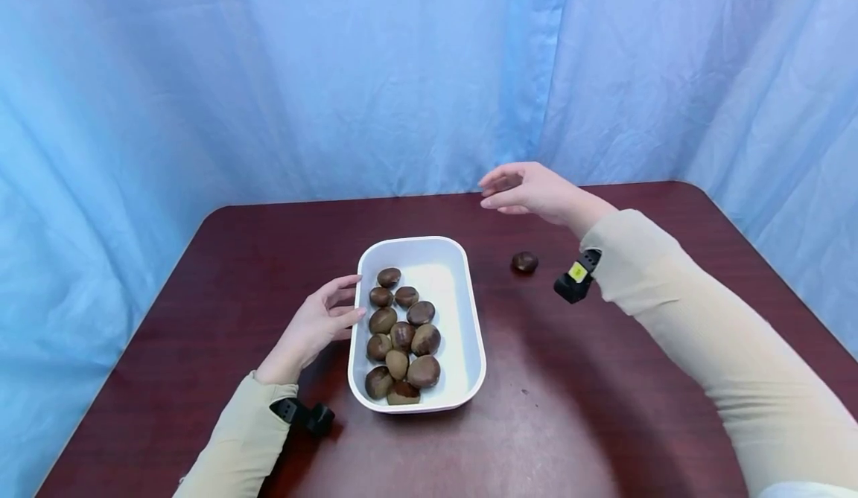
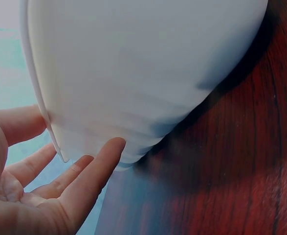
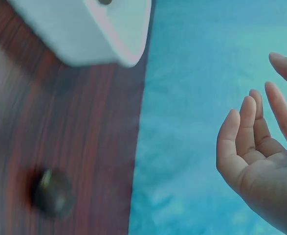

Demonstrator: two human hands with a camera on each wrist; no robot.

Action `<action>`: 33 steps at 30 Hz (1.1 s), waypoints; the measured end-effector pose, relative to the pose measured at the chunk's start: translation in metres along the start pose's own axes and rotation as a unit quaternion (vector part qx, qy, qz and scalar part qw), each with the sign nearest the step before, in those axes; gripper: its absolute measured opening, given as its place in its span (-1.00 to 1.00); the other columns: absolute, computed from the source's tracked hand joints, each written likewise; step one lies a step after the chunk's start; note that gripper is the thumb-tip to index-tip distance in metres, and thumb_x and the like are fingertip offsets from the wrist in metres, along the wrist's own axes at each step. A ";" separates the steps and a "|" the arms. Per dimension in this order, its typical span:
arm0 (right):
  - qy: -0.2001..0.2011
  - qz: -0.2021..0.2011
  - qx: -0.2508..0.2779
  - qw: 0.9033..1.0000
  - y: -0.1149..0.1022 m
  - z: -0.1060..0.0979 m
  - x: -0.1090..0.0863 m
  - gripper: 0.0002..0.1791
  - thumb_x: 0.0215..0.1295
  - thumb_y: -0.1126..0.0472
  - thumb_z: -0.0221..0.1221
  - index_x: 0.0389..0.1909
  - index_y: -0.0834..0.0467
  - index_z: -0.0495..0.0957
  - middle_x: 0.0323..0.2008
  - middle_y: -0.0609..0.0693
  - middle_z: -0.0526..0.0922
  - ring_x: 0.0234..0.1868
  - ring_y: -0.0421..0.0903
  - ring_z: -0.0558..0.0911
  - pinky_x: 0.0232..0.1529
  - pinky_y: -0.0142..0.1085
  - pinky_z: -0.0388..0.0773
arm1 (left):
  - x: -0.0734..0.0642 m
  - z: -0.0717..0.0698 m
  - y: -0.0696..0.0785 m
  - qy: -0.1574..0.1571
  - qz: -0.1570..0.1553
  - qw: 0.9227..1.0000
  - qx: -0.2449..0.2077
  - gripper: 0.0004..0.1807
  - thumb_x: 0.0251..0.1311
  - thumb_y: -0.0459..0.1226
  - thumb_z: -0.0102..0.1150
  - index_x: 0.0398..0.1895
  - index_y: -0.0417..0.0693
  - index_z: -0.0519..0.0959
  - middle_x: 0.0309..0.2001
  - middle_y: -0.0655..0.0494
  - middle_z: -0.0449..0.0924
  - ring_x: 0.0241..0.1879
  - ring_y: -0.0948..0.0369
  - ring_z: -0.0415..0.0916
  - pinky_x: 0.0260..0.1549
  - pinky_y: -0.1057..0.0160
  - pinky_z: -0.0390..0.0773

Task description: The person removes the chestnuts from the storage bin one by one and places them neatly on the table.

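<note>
A white rectangular plastic container (image 1: 456, 334) holds several brown chestnuts (image 1: 421, 313), most of them along its left side. At its left rim, my left hand (image 1: 322, 323) grips the container, with the thumb over the rim and the fingers against the outer wall. The left wrist view shows those fingers (image 2: 92, 181) along the outside of the wall. Up in the air beyond the container's right side, my right hand (image 1: 529, 189) holds nothing; its fingers are loosely bent. Below it, a single chestnut (image 1: 525, 262) lies on the table, apart from the hand.
The dark red-brown wooden table (image 1: 536, 423) has rounded far corners. Light blue curtains (image 1: 375, 81) hang behind and beside it. A tiny dark speck (image 1: 525, 391) is on the table right of the container.
</note>
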State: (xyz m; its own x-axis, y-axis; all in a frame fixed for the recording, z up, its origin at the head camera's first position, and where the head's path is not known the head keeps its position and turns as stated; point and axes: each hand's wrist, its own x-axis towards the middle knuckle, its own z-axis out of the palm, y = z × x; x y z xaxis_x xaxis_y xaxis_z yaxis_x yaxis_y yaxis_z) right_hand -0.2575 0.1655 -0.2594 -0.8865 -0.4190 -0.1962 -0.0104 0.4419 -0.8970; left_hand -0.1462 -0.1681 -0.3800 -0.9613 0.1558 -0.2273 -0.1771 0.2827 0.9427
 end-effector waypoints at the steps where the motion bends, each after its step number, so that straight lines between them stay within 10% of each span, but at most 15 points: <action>1: -0.001 -0.005 0.007 1.000 -0.005 0.005 0.003 -0.54 0.29 0.24 0.16 0.19 0.20 0.37 0.23 0.12 0.37 0.23 0.02 0.40 0.23 -0.12 0.39 | 0.000 0.000 0.000 0.001 -0.001 1.000 0.000 -0.38 0.27 -0.39 0.10 0.39 -0.03 0.20 0.30 -0.19 0.30 0.17 -0.09 0.44 -0.13 0.06 0.62; 13: -0.025 -0.028 0.101 0.994 -0.035 0.075 0.034 -0.59 0.24 0.33 0.18 0.12 0.22 0.44 0.08 0.11 0.49 0.12 -0.01 0.49 0.16 -0.14 0.45 | -0.002 -0.001 -0.003 0.003 -0.005 1.000 0.002 -0.38 0.27 -0.38 0.12 0.39 -0.02 0.20 0.30 -0.19 0.29 0.17 -0.09 0.44 -0.12 0.05 0.61; 33: -0.121 0.111 -0.018 0.986 0.009 0.141 0.056 -0.57 0.19 0.24 0.27 0.10 0.15 0.50 0.12 0.08 0.51 0.16 -0.03 0.48 0.12 -0.06 0.49 | -0.005 -0.003 -0.003 0.005 -0.010 1.000 -0.005 -0.39 0.28 -0.35 0.11 0.38 -0.02 0.21 0.30 -0.21 0.29 0.17 -0.11 0.44 -0.13 0.05 0.61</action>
State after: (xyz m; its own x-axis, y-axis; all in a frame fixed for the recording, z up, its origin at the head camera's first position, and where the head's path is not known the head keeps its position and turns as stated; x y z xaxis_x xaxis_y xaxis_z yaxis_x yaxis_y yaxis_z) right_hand -0.2423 0.0341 -0.3346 -0.7323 -0.4841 -0.4789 0.1519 0.5695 -0.8078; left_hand -0.1417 -0.1725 -0.3811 -0.9597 0.1408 -0.2433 -0.1981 0.2757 0.9406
